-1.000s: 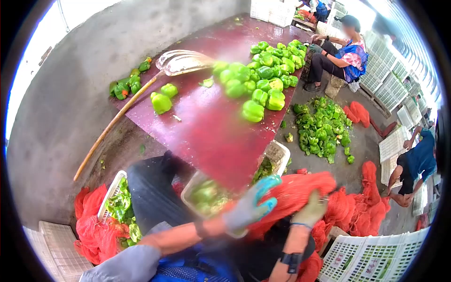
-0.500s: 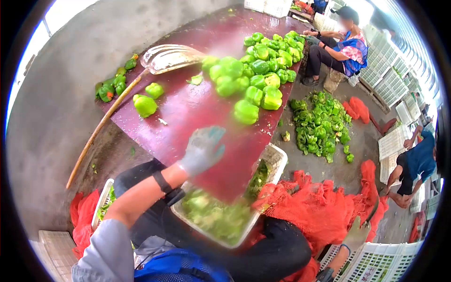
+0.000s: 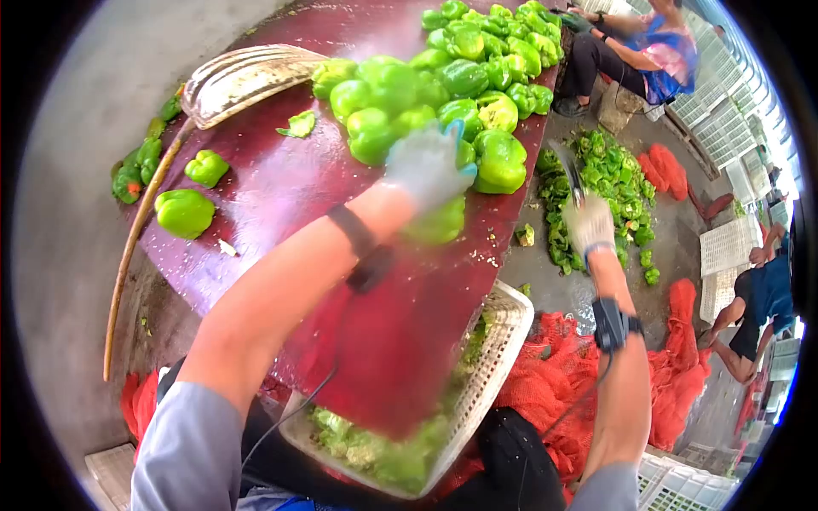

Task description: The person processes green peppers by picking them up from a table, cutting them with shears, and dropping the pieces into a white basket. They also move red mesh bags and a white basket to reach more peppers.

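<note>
My left hand, in a grey glove with blue fingertips, reaches over the near edge of a heap of green bell peppers on a dark red tabletop. Its fingers are apart, with a blurred pepper just below the palm. In a pale glove, my right hand is closed round the handle of a knife, its narrow blade pointing up and away. That hand is raised to the right of the table, in front of green scraps on the floor.
A white crate with green trimmings stands below the table's near edge. Red mesh bags lie at right. A wooden-handled scoop rests on the table's left. Pepper pieces cover some floor. A co-worker sits at the far right.
My left hand has moved forward and right to the pepper heap. My right hand has risen with the knife from the lower right. The view has shifted.
</note>
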Tool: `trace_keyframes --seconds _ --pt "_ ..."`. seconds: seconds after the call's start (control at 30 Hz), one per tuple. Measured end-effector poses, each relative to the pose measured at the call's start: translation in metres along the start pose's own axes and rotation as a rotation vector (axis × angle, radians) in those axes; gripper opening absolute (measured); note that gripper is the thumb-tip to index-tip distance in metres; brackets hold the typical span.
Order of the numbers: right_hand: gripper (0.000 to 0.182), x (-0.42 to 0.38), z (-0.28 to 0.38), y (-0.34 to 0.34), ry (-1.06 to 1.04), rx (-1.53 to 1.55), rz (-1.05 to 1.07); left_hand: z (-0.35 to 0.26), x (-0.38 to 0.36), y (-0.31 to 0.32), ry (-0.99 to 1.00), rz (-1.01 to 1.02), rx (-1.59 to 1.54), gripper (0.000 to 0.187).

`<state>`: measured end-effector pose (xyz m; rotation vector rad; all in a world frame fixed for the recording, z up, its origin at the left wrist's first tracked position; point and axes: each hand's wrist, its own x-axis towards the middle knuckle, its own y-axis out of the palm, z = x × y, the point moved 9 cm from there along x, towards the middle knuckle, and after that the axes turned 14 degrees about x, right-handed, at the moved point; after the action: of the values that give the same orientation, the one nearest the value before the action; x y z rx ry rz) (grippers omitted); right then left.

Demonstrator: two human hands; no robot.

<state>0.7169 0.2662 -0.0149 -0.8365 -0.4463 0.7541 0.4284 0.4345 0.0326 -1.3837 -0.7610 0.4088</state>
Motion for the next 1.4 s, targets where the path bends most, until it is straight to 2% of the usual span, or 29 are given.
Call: trace_keyframes --seconds 0.03,0.07,0.1,0.2,0.27,0.3,0.33,0.53,0.6,0.7,0.73,0.77,0.83,0.9,1.0,1.03,1.1,1.17,1.23,1.3,1.33,1.37,1.4 --pt "0.029 0.022 0.012 0.011 -0.061 -0.025 -0.012 0.005 0.009 0.017 -0.067 0.077 -0.043 0.076" --pt "0.030 0.048 0.015 0.027 -0.061 -0.069 -0.003 0.005 0.016 0.028 -0.063 0.097 -0.097 0.079" --pt "0.029 0.069 0.021 0.040 -0.152 -0.112 -0.009 0.005 0.020 0.029 -0.058 0.108 -0.102 0.079" --pt "0.025 0.099 0.033 0.064 -0.202 -0.097 -0.023 0.008 0.015 0.041 -0.048 0.174 -0.116 0.078" --pt "0.021 0.096 0.035 0.071 -0.206 -0.066 -0.046 0.015 0.010 0.041 -0.048 0.007 -0.132 0.073" --pt "0.020 0.097 0.028 0.081 -0.202 0.031 0.027 0.019 0.009 0.043 -0.054 0.004 -0.135 0.073" --pt "0.020 0.096 0.021 0.086 -0.188 0.011 0.013 0.021 0.008 0.043 -0.051 -0.013 -0.156 0.070" --pt "0.020 0.034 0.052 0.078 -0.165 -0.039 -0.051 0.029 -0.028 0.028 -0.066 0.035 -0.324 0.063" --pt "0.019 0.013 0.062 0.076 -0.137 -0.021 -0.061 0.029 -0.055 0.017 -0.067 -0.026 -0.401 0.060" --pt "0.018 -0.018 0.073 0.074 -0.075 -0.011 -0.035 0.027 -0.105 0.001 -0.090 0.016 -0.385 0.057" --pt "0.018 -0.027 0.068 0.077 0.027 0.040 0.001 0.028 -0.121 0.001 -0.099 -0.003 -0.397 0.061" --pt "0.018 -0.044 0.081 0.073 -0.047 0.013 -0.032 0.031 -0.130 0.002 -0.098 -0.008 -0.391 0.061" --pt "0.019 -0.069 0.082 0.080 -0.080 0.055 -0.012 0.041 -0.147 -0.004 -0.118 -0.114 -0.429 0.069" --pt "0.017 -0.097 0.096 0.082 -0.088 0.063 0.008 0.054 -0.159 -0.009 -0.156 -0.119 -0.452 0.073" --pt "0.017 -0.124 0.096 0.098 -0.052 0.121 0.078 0.090 -0.187 -0.004 -0.400 -0.020 -0.735 0.070" --pt "0.016 -0.133 0.091 0.105 0.001 0.232 0.115 0.097 -0.199 -0.007 -0.406 -0.023 -0.726 0.070" --pt "0.016 -0.148 0.081 0.120 0.044 0.349 0.157 0.115 -0.229 0.019 -0.635 -0.064 -1.636 0.063" --pt "0.009 -0.160 0.062 0.131 0.132 0.578 0.081 0.134 -0.257 0.018 -0.700 -0.087 -1.693 0.058" --pt "0.012 -0.185 0.068 0.129 0.064 0.590 0.077 0.139 -0.293 0.006 -0.811 -0.087 -1.710 0.056" --pt "0.019 -0.230 0.098 0.089 0.198 0.705 -0.128 0.136 -0.322 -0.008 -0.824 -0.064 -1.734 0.056" --pt "0.023 -0.245 0.110 0.079 0.135 0.694 -0.187 0.129 -0.332 -0.012 -0.776 -0.042 -1.827 0.056" --pt "0.023 -0.260 0.116 0.078 0.134 0.696 -0.175 0.121 -0.342 -0.018 -0.726 -0.022 -1.919 0.056" --pt "0.022 -0.275 0.123 0.078 0.129 0.751 -0.126 0.119 -0.351 -0.024 -0.708 -0.048 -1.909 0.065"
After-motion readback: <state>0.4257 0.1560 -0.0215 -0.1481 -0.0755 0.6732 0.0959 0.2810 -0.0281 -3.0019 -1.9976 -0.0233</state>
